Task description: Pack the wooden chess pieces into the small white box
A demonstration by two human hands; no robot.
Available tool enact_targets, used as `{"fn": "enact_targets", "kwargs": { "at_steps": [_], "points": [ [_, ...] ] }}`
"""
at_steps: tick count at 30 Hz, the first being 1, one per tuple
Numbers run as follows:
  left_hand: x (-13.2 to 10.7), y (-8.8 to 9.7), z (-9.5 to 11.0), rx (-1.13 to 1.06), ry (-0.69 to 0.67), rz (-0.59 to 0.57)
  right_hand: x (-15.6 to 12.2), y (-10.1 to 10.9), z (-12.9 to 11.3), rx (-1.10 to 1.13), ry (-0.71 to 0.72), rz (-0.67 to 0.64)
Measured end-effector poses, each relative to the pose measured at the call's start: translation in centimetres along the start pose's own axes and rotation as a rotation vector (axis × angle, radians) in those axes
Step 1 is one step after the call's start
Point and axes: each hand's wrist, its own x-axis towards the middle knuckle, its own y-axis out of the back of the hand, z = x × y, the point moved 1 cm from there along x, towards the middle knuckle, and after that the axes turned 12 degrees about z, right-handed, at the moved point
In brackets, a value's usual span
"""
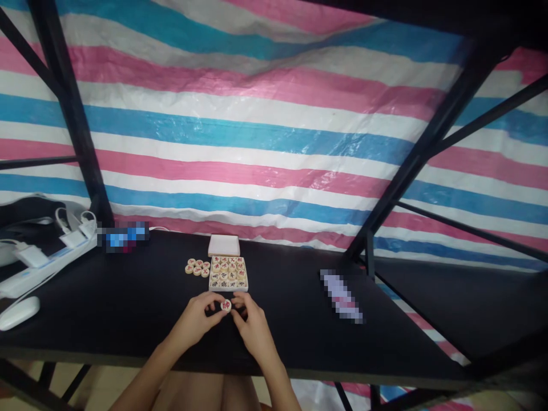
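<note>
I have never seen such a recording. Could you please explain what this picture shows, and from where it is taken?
No machine works here: these are a person's two bare hands, seen from a camera worn on the head. The left hand holds a round cream-coloured piece with a red character; the right hand is beside it, but whether it touches is unclear. On the flat black tabletop, beyond the hands, stands an open white rectangular box of similar pieces, with six loose round cream pieces to its left. A long white power strip lies further left.
</note>
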Motion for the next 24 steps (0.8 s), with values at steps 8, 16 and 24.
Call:
{"fn": "enact_targets", "kwargs": {
  "at_steps": [8,16,24],
  "points": [
    [7.1,-1.3,-0.1,0.461,-0.252,-0.062,0.0,0.1,-0.1,-0.067,0.026,0.088],
    [6.9,-2.3,-0.3,0.559,-0.295,-0.039,0.1,0.3,-0.8,-0.119,0.062,0.042],
    [5.1,3.4,-3.9,0.79,-0.017,0.1,0.0,0.3,-0.9,-0.154,0.065,-0.005]
  ]
}}
